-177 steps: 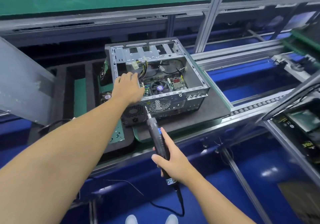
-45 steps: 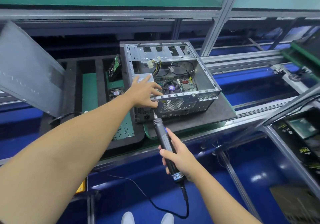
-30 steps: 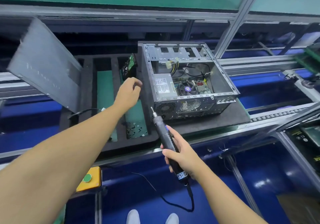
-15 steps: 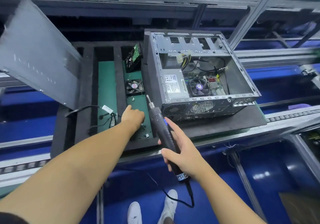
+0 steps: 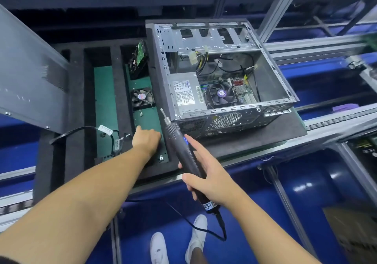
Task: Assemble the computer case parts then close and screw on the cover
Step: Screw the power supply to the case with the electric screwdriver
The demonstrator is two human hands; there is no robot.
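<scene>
2 hands work at lower centre. The left hand (image 5: pixel 146 139) reaches into a green-floored slot of the foam tray (image 5: pixel 120 100). Its fingertips are hidden, so whether they pinch anything cannot be told. The right hand (image 5: pixel 208 180) grips a screwdriver (image 5: pixel 180 143), bit up, near the case's front left corner. The open case (image 5: pixel 267 80) lies on a mat (image 5: pixel 265 137), upper centre. The cover (image 5: pixel 30 76) leans at the left edge. A fan (image 5: pixel 142 98) lies above the left hand.

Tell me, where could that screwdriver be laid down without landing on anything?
The green strip between the foam walls is bare above the cables. The black mat right of the computer case is free too. Crowded: the slot beside the case, with hard drive, fan, left hand.
</scene>
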